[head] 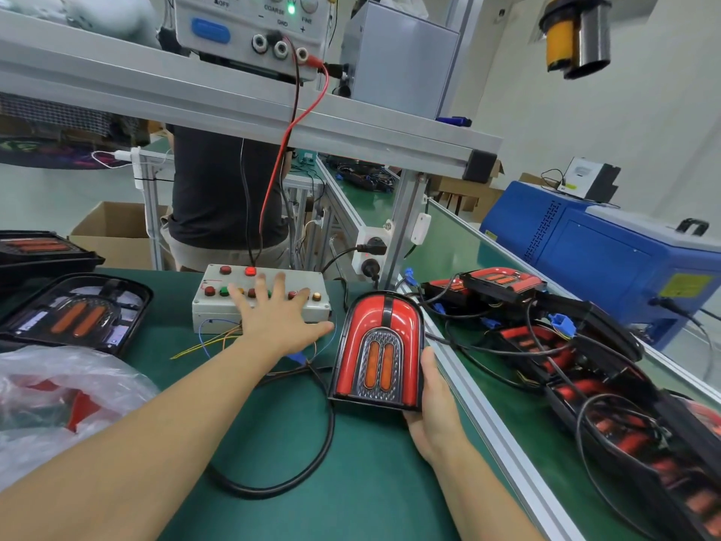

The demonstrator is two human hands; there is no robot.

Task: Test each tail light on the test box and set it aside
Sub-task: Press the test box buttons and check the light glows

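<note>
Green bench (363, 482) is carrying the grey test box (218, 306) far centre. Red tail light (380, 351) is lying just right of the box, with the right hand (431, 415) gripping its near-right corner. Left hand (273, 314), fingers spread wide, is pressing on the box's buttons.

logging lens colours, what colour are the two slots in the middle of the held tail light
Orange, on the tail light in the right hand, head view.
</note>
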